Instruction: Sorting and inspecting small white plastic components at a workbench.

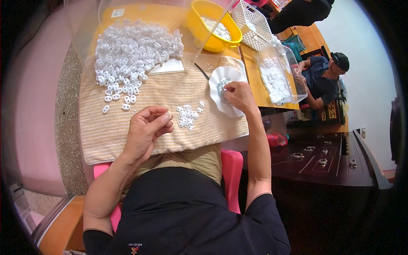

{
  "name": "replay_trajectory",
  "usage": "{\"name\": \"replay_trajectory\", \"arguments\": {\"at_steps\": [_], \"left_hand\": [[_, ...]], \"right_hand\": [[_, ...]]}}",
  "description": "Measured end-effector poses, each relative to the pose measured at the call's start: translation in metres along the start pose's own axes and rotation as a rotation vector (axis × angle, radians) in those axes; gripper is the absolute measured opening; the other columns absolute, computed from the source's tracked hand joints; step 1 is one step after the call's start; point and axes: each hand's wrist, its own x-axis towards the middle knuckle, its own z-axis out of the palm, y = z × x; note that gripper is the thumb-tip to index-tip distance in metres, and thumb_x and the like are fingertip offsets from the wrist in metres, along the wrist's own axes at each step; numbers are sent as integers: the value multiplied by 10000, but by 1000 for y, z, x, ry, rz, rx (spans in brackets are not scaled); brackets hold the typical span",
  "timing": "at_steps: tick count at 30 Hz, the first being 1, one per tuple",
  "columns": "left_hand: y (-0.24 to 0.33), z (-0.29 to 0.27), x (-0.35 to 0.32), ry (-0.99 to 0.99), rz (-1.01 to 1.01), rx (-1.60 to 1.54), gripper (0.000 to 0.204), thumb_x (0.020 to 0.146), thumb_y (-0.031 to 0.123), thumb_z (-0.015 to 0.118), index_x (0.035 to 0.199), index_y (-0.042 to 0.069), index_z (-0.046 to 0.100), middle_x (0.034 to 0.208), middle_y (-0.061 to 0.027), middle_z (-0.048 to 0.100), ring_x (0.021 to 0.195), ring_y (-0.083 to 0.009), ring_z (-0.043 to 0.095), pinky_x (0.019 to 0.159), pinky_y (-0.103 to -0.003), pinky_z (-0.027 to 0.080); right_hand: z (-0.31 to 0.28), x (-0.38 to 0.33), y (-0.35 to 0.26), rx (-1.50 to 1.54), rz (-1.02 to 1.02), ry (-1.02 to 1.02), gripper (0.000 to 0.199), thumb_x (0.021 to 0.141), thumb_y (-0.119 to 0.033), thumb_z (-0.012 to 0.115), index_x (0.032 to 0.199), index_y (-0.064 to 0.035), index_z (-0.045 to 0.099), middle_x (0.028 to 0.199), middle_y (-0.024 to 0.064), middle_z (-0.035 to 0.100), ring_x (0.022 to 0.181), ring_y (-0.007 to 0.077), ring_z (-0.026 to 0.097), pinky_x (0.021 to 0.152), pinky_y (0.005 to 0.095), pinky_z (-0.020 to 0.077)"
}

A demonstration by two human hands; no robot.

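Note:
My left hand (149, 126) hovers over the striped towel (165, 87), its thumb and fingers pinched together; what they hold, if anything, cannot be made out. To its right lies a small cluster of white two-holed plastic pieces (187, 117). Over a white dish with a wavy rim (233, 111) is my right hand (240, 97), fingers bent together, their tips partly hidden. Small greyish parts (222, 86) lie in that dish. At the far left, a large heap of the same white two-holed pieces (131, 51) spills from a clear plastic box onto the towel.
A yellow basin (199, 38) with white pieces stands at the back, beside a white perforated basket (251, 23). Further right is a clear bin (292, 80) of white pieces, with a co-worker (323, 76) at it. A dark thin stick (201, 70) lies by the dish.

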Motion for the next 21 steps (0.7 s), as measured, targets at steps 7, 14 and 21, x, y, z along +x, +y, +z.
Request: {"name": "replay_trajectory", "arguments": {"at_steps": [7, 14, 21], "left_hand": [[-2, 0, -1, 7, -1, -7, 167, 869, 44, 665, 1022, 8, 610, 866, -77, 665, 733, -134, 652, 707, -262, 571], [-3, 1, 0, 9, -3, 2, 160, 869, 44, 664, 1017, 11, 612, 855, -73, 663, 731, -131, 651, 700, -261, 572], [-3, 1, 0, 17, -7, 7, 162, 874, 41, 657, 1030, 14, 620, 865, -71, 662, 743, -128, 650, 710, -264, 574]], "right_hand": [[-2, -9, 9, 39, -96, 16, 195, 757, -122, 635, 887, 10, 695, 815, 188, 680, 766, 315, 668, 724, 364, 513], [-2, -17, 19, 140, -47, 33, 154, 801, -72, 633, 929, 5, 670, 874, 189, 676, 829, 332, 662, 746, 383, 513], [0, -23, 23, 199, -39, 63, 143, 824, -115, 663, 903, 4, 667, 818, 166, 669, 763, 291, 661, 702, 357, 513]]}}
